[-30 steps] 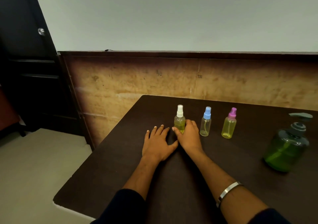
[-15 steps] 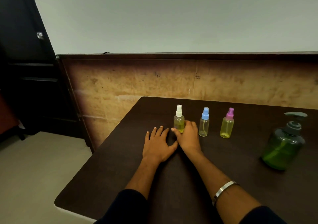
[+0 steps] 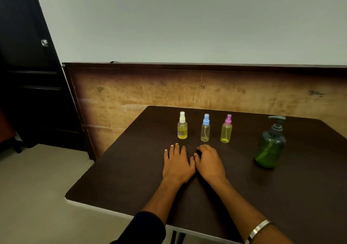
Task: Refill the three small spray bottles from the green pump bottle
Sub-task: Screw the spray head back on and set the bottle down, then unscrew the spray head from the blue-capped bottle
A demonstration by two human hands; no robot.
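Observation:
Three small spray bottles stand upright in a row on the dark table (image 3: 131, 172): a white-capped one (image 3: 182, 126) with yellow liquid, a blue-capped clear one (image 3: 205, 128), and a pink-capped yellow one (image 3: 226, 129). The green pump bottle (image 3: 270, 146) stands at the right. My left hand (image 3: 177, 164) lies flat on the table in front of the row, fingers straight. Beside it rests my right hand (image 3: 209, 162), fingers loosely curled and holding nothing. Neither hand touches a bottle.
A worn wooden panel (image 3: 131, 97) rises behind the table's far edge. The table's left edge drops to a grey floor (image 3: 37, 187). A dark door or cabinet (image 3: 28, 74) stands at the far left.
My right hand has let go of the white-capped bottle and drawn back toward me. Both hands now rest side by side in front of the row.

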